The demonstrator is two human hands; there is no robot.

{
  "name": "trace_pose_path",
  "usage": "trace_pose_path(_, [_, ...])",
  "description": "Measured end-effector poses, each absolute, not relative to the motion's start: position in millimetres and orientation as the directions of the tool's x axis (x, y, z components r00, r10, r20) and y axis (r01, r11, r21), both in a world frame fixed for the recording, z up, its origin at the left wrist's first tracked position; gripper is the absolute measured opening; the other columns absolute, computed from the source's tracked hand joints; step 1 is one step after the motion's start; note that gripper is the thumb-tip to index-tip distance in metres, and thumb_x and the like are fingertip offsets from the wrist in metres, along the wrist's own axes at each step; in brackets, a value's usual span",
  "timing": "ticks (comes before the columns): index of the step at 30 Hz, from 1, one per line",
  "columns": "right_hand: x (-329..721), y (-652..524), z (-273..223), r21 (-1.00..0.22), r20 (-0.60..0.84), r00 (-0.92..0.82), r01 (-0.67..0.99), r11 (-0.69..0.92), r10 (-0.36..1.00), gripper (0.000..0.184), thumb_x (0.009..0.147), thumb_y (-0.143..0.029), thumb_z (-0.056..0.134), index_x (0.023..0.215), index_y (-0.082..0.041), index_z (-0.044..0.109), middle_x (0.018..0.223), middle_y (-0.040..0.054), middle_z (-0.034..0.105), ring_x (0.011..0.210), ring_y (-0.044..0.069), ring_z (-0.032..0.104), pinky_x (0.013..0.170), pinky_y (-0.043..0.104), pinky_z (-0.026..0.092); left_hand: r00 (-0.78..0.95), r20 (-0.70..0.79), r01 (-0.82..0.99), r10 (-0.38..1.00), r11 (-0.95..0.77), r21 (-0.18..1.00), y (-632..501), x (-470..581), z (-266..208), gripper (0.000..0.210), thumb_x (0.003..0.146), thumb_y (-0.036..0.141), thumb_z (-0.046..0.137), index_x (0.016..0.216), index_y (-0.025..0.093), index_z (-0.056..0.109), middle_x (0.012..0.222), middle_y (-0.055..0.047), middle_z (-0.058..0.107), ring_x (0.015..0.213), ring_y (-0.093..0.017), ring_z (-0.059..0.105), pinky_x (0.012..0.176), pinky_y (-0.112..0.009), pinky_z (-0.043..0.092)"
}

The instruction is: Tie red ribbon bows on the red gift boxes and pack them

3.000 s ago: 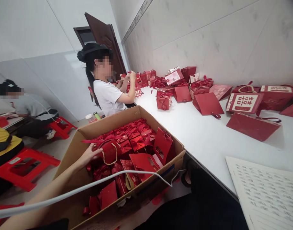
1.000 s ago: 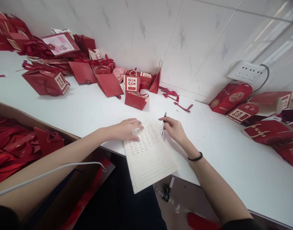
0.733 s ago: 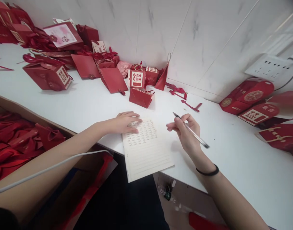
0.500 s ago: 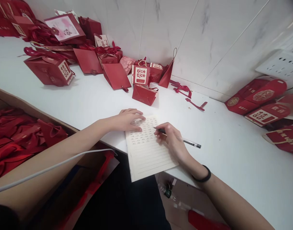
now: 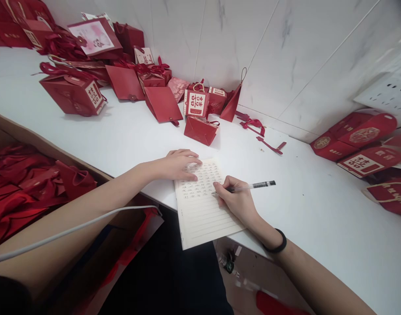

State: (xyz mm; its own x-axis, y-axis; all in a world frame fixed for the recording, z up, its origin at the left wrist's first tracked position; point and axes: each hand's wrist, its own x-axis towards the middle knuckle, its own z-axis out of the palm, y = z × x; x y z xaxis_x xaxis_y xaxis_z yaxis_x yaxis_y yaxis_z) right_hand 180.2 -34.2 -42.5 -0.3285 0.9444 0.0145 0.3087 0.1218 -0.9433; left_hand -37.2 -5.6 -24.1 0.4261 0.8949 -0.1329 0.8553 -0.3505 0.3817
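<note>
A lined notebook (image 5: 207,223) lies at the table's near edge, its lower end jutting over it. Rows of small handwriting fill its upper part, too fine to read. My left hand (image 5: 179,165) rests open on the page's upper left, fingers spread. In my right hand (image 5: 236,199) is a pen (image 5: 253,186) with a clear barrel and a black end, gripped between thumb and fingers. The pen's tip meets the page, or is very close to it, just right of the lowest written row.
Red gift boxes (image 5: 71,94) and small red bags (image 5: 200,130) crowd the white table (image 5: 305,218) along the wall. Loose ribbons (image 5: 253,124) lie beyond the notebook. More red boxes (image 5: 354,131) stand at right under a power strip (image 5: 384,94). A carton of red bags (image 5: 39,188) and a white cable (image 5: 89,218) are at left.
My right hand has moved down the page with the pen, bringing the tip to the end of the lowest row. The pen lies flatter. My left hand stays on the page; the view has shifted slightly.
</note>
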Motion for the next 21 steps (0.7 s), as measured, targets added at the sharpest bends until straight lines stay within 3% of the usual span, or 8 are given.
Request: trace_pose_path(21, [179.3,-34.9,-40.9,-0.93,0.001,-0.327,0.347,0.121,0.945,0.035,0.078,-0.036,0.056,0.055,-0.02,0.036,0.041,-0.0046,0.05,0.04,0.009,0.041,0.044,0.02,0.032,0.429,-0.111,0.846,0.896,-0.356,0.396,-6.9,-38.8,-25.7,0.06,0.074,0.058,0.048,0.126,0.027,0.047,0.141,-0.005,0.036,0.131,-0.029,0.024,0.105,-0.045,0.018])
